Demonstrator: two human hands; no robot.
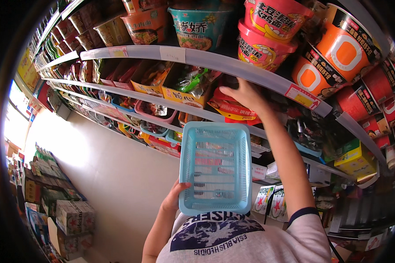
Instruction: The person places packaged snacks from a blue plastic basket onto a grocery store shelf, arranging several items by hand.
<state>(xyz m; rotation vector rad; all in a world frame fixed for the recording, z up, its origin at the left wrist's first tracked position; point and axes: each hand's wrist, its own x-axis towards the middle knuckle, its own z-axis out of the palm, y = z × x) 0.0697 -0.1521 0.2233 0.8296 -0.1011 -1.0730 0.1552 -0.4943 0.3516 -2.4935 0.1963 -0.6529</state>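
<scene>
My left hand (175, 196) grips the left rim of a light blue plastic basket (244, 164) in front of my chest. Nothing lies in the basket, and the slatted bottom lets the shelves behind show through. My right hand (245, 96) reaches into a shelf, over red snack packets (235, 110). Its thumb and forefinger are spread apart; the other fingers are partly hidden, and contact with the packets cannot be judged. Left of these packets stands an open yellow carton (183, 96) of small wrapped snacks, including a bright green wrapper (193, 82).
A shelf edge (210, 59) with price labels runs just above my right hand. Over it stand instant noodle tubs, among them a teal one (197, 29) and stacked pink ones (265, 46). Lower shelves hold a pink basket (156, 110). Heineken cartons (75, 217) are stacked across the pale floor (118, 171).
</scene>
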